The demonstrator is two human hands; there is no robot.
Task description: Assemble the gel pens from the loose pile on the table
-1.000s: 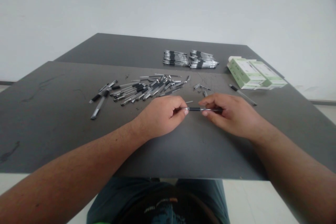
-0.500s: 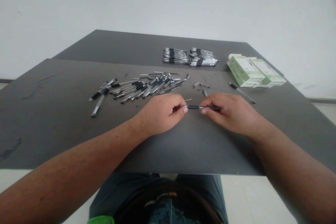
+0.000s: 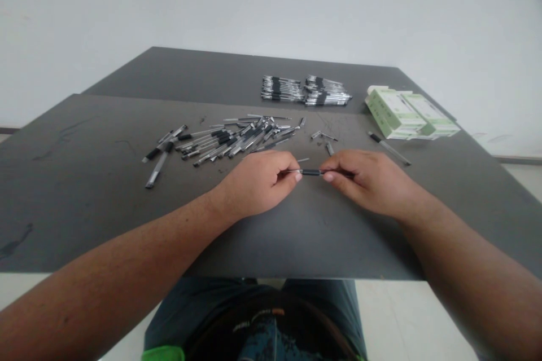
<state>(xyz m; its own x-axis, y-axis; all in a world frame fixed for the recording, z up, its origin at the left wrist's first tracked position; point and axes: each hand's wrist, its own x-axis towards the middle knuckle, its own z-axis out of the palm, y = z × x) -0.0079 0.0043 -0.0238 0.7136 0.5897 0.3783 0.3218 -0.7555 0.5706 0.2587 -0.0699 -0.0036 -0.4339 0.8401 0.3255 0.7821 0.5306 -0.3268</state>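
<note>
Head view: one pen (image 3: 311,172) is held above the near part of the tabletop (image 3: 105,208), between the two hands. The left hand (image 3: 271,183) has thumb and fingers pinched on its left end; the right hand (image 3: 364,180) is closed around its right portion. The pen's long axis runs left to right, roughly parallel to the near edge; the black grip shows in the gap between the hands. Both ends are covered, so the writing tip's direction cannot be told. Progress, as judged from the layout: two neat groups of pens (image 3: 282,90) lie on the far side, apparently dealt with; the held pen appears in hand for handling; a loose heap of pens (image 3: 254,138) lies beyond the left hand, apparently outstanding. A separate pen (image 3: 389,148) lies beyond the right hand, near the green-and-white boxes (image 3: 400,115), whose contents cannot be seen.
</note>
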